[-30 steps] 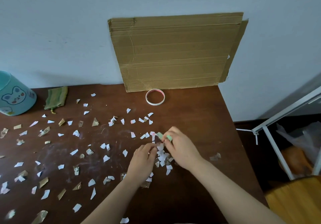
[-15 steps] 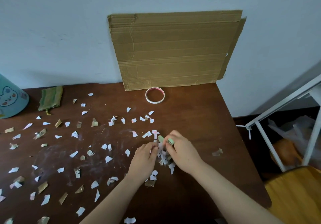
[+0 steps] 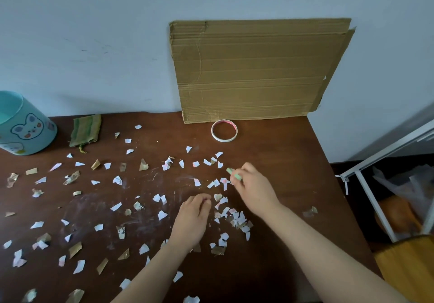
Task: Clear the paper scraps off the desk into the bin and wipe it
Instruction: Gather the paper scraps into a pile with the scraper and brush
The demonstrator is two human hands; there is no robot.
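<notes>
White and tan paper scraps (image 3: 234, 218) heaped on dark brown wooden table (image 3: 281, 152), between hands. On right hand (image 3: 254, 186), fingers pinch small green strip (image 3: 234, 174); left hand (image 3: 192, 218) fingers curled, contents unclear. Best: rake outliers inward first.

Desk (image 3: 293, 185) dark wood, scuffed; paper scraps (image 3: 162, 214) matt; cardboard (image 3: 256, 67) corrugated.
</notes>
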